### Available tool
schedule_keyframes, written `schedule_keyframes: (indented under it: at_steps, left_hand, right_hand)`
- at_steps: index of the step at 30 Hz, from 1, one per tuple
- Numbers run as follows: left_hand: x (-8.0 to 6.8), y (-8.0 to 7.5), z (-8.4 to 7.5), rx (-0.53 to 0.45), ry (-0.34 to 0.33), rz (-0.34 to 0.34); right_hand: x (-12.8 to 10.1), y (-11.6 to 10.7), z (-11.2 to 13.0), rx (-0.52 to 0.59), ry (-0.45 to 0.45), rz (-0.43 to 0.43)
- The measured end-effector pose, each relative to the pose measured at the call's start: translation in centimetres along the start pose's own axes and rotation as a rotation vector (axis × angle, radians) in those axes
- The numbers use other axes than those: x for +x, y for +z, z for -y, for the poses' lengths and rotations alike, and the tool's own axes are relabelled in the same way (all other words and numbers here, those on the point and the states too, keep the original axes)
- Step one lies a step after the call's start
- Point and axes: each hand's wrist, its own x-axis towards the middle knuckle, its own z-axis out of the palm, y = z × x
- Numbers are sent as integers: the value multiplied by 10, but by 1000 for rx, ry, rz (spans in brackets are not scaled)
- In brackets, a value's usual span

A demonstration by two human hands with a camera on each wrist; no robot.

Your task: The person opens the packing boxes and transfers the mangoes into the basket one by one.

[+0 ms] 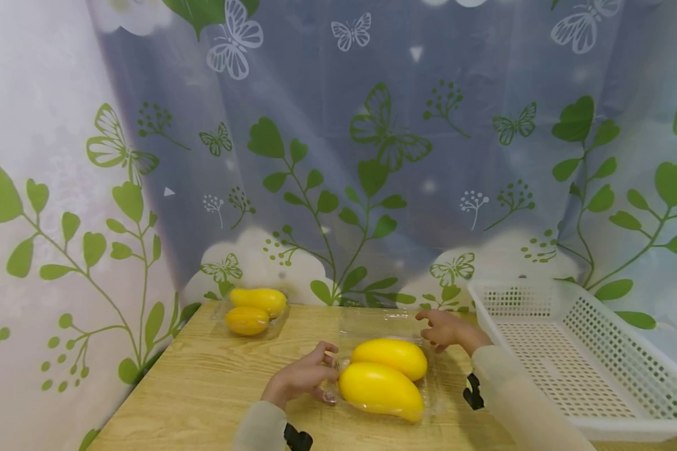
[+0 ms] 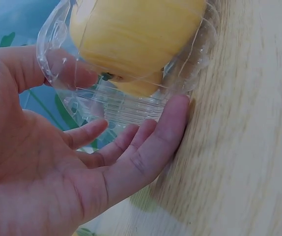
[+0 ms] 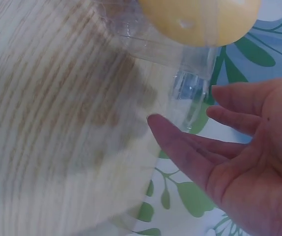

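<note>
A clear plastic clamshell container (image 1: 433,391) lies open at the middle of the wooden table (image 1: 203,382), its lid (image 1: 372,322) folded back flat. Two yellow mangoes (image 1: 380,389) lie side by side in it. My left hand (image 1: 330,373) holds the container's left end. In the left wrist view the thumb sits over the rim and the fingers (image 2: 173,123) lie against the container (image 2: 126,105) wall under the mango (image 2: 136,29). My right hand (image 1: 429,326) hovers with relaxed, spread fingers at the lid's right edge. In the right wrist view its fingertips (image 3: 155,123) are close to the clear plastic (image 3: 190,59).
A second clear container with two mangoes (image 1: 254,310) stands at the table's back left corner. A white perforated basket (image 1: 598,332) sits on the right. A curtain with leaves and butterflies (image 1: 372,156) hangs right behind the table.
</note>
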Motion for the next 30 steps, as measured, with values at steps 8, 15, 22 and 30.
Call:
schedule_keyframes:
  at_steps: [8, 15, 22, 30]
  left_hand:
    - [-1, 0, 1, -6, -7, 2]
    - [-2, 0, -1, -9, -2, 0]
    - [-1, 1, -2, -3, 2, -5]
    - [0, 1, 2, -4, -5, -8]
  right_hand:
    - [-1, -8, 11, -274, -94, -76]
    - [-7, -15, 36, -269, -180, -42]
    - [-17, -13, 65, -299, -248, 26]
    - [-30, 7, 99, -361, -342, 55]
